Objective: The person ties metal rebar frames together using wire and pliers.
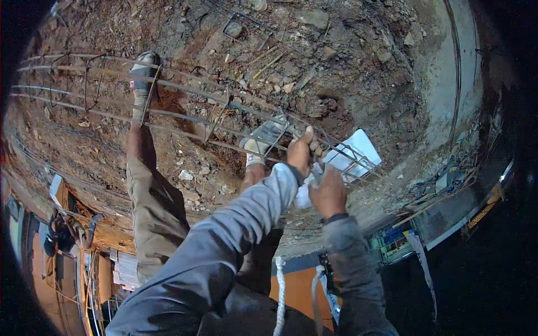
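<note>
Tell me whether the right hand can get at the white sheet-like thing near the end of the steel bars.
Probably yes: the right hand is close to the white sheet-like thing, whose upper part shows uncovered. The steel bars cross its lower part, so getting at that looks more awkward.

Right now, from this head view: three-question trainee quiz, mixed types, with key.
1. True or false: the left hand and the right hand are at opposite ends of the steel cage.

2. What shows behind the bars at the cage end nearest the hands?
A) a red bucket
B) a white piece of material
C) a coiled green hose

3. Short answer: which looks paler, the left sleeve or the right sleeve?

Key: 1. False, both are near the same end. 2. B. 3. The left sleeve.
</note>
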### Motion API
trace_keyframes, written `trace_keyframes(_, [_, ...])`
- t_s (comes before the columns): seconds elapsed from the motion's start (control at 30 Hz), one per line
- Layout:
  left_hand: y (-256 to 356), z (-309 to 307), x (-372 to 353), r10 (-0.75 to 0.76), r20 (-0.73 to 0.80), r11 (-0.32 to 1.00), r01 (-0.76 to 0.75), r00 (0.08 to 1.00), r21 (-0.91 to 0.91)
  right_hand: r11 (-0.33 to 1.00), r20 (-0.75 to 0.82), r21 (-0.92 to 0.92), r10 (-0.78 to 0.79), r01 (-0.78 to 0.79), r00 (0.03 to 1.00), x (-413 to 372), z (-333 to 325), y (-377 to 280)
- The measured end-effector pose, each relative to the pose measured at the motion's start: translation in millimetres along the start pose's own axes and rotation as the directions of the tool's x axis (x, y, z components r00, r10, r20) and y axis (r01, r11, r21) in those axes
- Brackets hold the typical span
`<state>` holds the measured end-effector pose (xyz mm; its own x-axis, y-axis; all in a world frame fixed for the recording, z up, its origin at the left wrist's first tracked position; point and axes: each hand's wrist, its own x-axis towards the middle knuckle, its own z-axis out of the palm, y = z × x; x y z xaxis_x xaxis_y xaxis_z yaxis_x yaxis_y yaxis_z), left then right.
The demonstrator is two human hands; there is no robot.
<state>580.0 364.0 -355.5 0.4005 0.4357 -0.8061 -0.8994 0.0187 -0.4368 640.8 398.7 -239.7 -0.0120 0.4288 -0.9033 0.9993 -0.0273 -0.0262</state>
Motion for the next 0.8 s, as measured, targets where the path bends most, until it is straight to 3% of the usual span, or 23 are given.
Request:
trace_keyframes(0.07, [-3.9, 21.5, -4.5, 0.118, -0.301, 0.985, -0.073, 0.946, 0.159, 0.881, -0.362, -0.473, -0.214, 0.019, 0.907, -15.2, 0.7, -6.2])
trace_keyframes(0.13, [-6.0, 17.9, -8.6, 0.172, -0.269, 0.968, -0.111, 0.948, 0.227, 0.879, -0.406, -0.474, -0.277, 0.059, 0.871, -12.3, -1.2, 6.9])
trace_keyframes(0.2, [-0.8, 21.0, -19.7, 0.151, -0.196, 0.964, -0.1, 0.969, 0.246, 0.915, -0.078, -0.39, -0.146, 0.105, 0.986, -5.9, -23.5, 6.9])
trace_keyframes(0.23, [7.0, 18.1, -24.3, 0.055, -0.13, 0.968, -0.021, 0.99, 0.25, 0.946, 0.035, -0.281, -0.158, 0.161, 0.987, 10.7, -30.5, 32.3])
trace_keyframes(0.27, [13.1, 13.4, -25.2, 0.057, -0.132, 0.967, -0.022, 0.99, 0.255, 0.989, 0.318, -0.14, 0.095, -0.053, 0.943, 28.5, -52.7, 27.1])
trace_keyframes(0.3, [17.6, 6.3, -24.9, -0.004, -0.098, 0.947, 0.035, 0.995, 0.318, 0.952, 0.597, -0.067, 0.279, -0.299, 0.753, 44.7, -81.8, 7.7])
trace_keyframes(0.33, [19.8, -0.1, -23.4, -0.065, -0.067, 0.921, 0.086, 0.996, 0.379, 0.974, 0.575, -0.209, 0.054, 0.083, 0.816, 55.6, -112.4, -18.3])
trace_keyframes(0.37, [18.1, -4.1, -18.1, -0.087, -0.056, 0.951, 0.1, 0.995, 0.294, 0.998, 0.709, -0.054, 0.012, 0.037, 0.705, 80.7, -112.9, 12.0])
trace_keyframes(0.4, [22.0, -2.7, -15.5, -0.075, -0.057, 0.953, 0.089, 0.996, 0.291, 0.988, 0.783, -0.011, 0.103, -0.152, 0.614, 80.6, -133.8, -23.4])
trace_keyframes(0.5, [15.8, -7.7, -11.6, -0.129, 0.076, 0.99, 0.124, 0.989, 0.073, 0.991, 0.814, -0.022, 0.095, -0.133, 0.573, 99.6, -123.4, -1.6])
trace_keyframes(0.53, [10.7, -0.7, -11.2, -0.134, 0.08, 0.989, 0.128, 0.988, 0.067, 0.986, 0.81, -0.109, 0.163, -0.13, 0.563, 102.2, -123.1, -2.2])
trace_keyframes(0.6, [3.1, 17.1, -8.4, 0.026, 0.044, 0.979, -0.016, 0.999, -0.202, 0.972, 0.797, -0.201, 0.233, -0.119, 0.558, 98.2, -124.5, -8.6])
trace_keyframes(0.63, [1.1, 20.6, -5.7, 0.037, 0.024, 0.969, -0.03, 0.999, -0.245, 0.9, 0.58, -0.419, 0.16, 0.123, 0.799, 84.1, -123.2, -15.1])
trace_keyframes(0.67, [-0.2, 22.0, -1.9, 0.037, 0.028, 0.969, -0.029, 0.999, -0.245, 0.711, 0.344, -0.653, -0.03, 0.262, 0.939, 67.5, -119.5, -19.4])
trace_keyframes(0.7, [-2.5, 22.1, 1.8, 0.035, -0.024, 0.97, -0.04, 0.999, -0.24, 0.619, 0.203, -0.724, -0.229, 0.304, 0.952, 46.1, -112.0, -19.7])
trace_keyframes(0.73, [-3.7, 23.7, 4.7, 0.033, -0.074, 0.971, -0.05, 0.997, -0.235, 0.62, 0.198, -0.727, -0.224, 0.296, 0.954, 37.4, -105.4, -19.3])
trace_keyframes(0.77, [-0.6, 33.2, 0.9, 0.03, -0.146, 0.977, -0.059, 0.989, -0.203, 0.534, 0.025, -0.811, -0.375, 0.238, 0.927, 31.7, -97.3, -16.7])
trace_keyframes(0.8, [0.3, 33.2, -2.8, 0.024, -0.142, 0.977, -0.054, 0.99, -0.206, 0.453, -0.126, -0.878, -0.528, 0.153, 0.84, 26.3, -88.7, -14.4])
